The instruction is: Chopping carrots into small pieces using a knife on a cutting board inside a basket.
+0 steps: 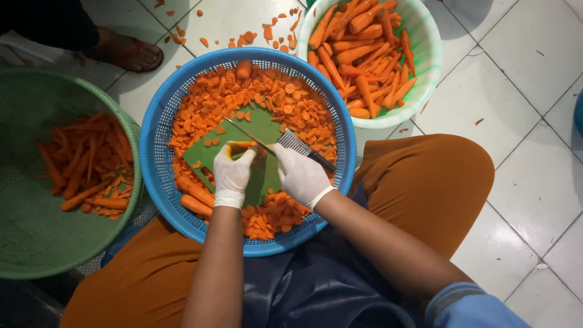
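Blue perforated plastic basket [156, 130], round, resting on the lap. Inside it: a flat green cutting board [262, 130], ringed by ridged orange carrot slices [267, 91]. Left hand [232, 173], white latex glove, fingers pinching a carrot piece [242, 146] on the board. Right hand [300, 173], gloved, closed around a crinkle-bladed knife [291, 144]. Beside the basket: white tub [425, 48] of peeled whole carrots; green basin [36, 231] of peelings.

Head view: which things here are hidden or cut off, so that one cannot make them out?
- Carrot: mostly covered by the left hand.
- Knife handle: inside the right hand.
- Green cutting board: its near part lies under both hands.
- Green basket: cut by the left edge.
- Sandalled foot: its owner is cut off by the top edge.
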